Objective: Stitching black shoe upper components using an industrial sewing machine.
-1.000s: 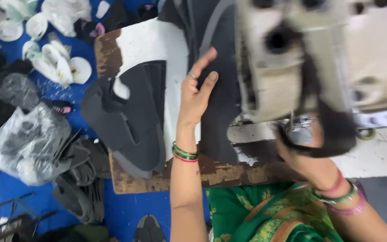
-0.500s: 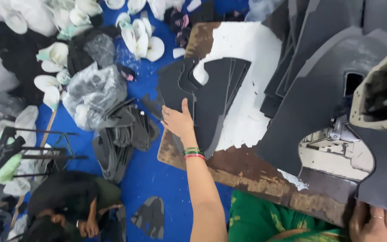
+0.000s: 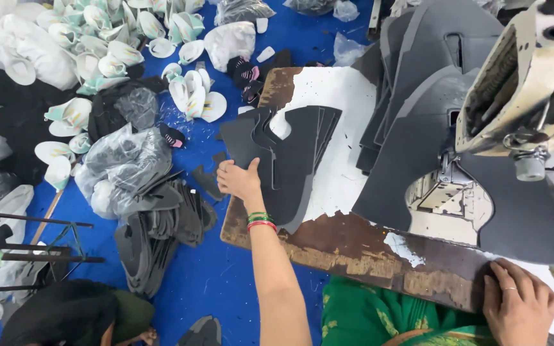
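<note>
Resting flat, fingers spread and holding nothing, the right hand (image 3: 519,301) presses the worn wooden table edge (image 3: 354,247). Farther out, the left hand (image 3: 241,180) pinches the stack of dark grey cut fabric pieces (image 3: 290,160); stack undiminished, none yet under the cream sewing machine (image 3: 533,83).

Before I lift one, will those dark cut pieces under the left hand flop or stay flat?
Probably floppy: the dark cut pieces are thin, fanned sheets overhanging the worn board. Likely light. They may slide apart, since only the left hand pins them.
</note>
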